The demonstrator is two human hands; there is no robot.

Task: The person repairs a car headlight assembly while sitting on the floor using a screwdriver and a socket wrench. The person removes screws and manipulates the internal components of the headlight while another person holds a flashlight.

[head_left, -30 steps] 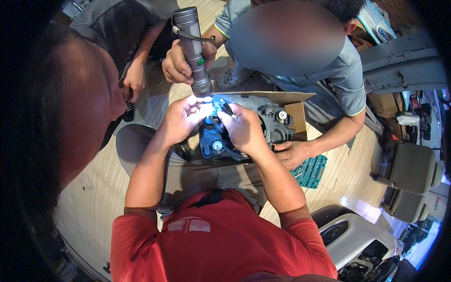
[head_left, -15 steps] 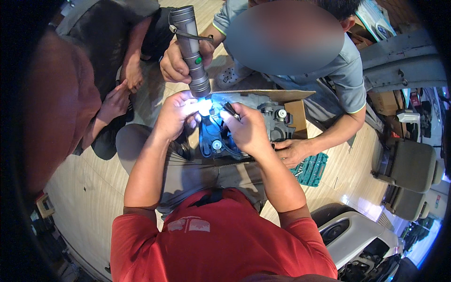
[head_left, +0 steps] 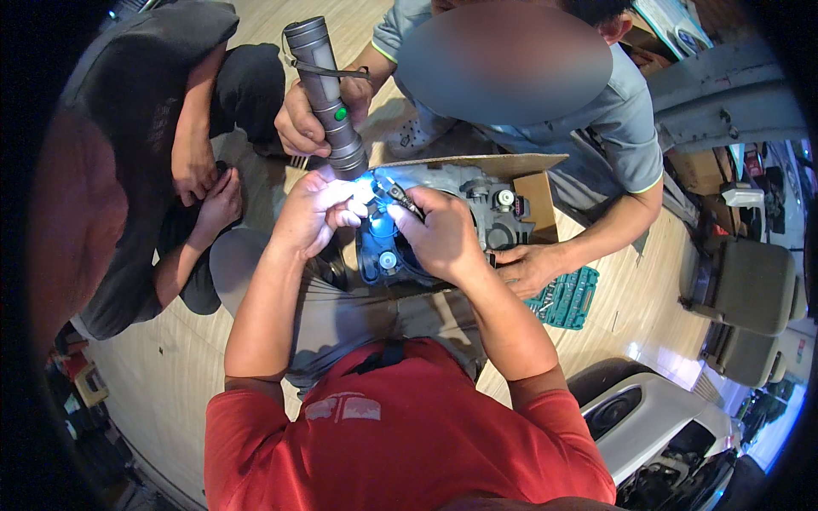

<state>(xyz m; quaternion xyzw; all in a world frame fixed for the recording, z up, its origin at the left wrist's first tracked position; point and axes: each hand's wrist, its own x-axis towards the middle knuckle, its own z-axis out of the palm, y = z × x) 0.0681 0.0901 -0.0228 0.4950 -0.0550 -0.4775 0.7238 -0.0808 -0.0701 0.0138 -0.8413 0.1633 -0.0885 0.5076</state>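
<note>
A car headlight unit (head_left: pixel 388 262), its dark back housing facing up, lies in an open cardboard box (head_left: pixel 538 203) in front of me. At its upper left, my left hand (head_left: pixel 308 211) pinches something small that the glare washes out. My right hand (head_left: pixel 439 230) holds a slim black-handled tool (head_left: pixel 406 200), its tip pointing up and left toward my left fingertips. The tool's exact kind is unclear. Just above, a co-worker's hand (head_left: pixel 307 128) aims a lit grey flashlight (head_left: pixel 328 94) down at that spot. The co-worker's other hand (head_left: pixel 530 271) rests at the box's right side.
A green tool case (head_left: pixel 567 298) with several bits lies open on the floor right of the box. Another person (head_left: pixel 145 170) squats at the left. A light-coloured car bumper (head_left: pixel 648 417) lies at the lower right, with grey seats (head_left: pixel 750 285) beyond it.
The flashlight and the hand on it have shifted slightly left. My right hand's tool now shows more of its length and tip. The person at left has shifted in view.
</note>
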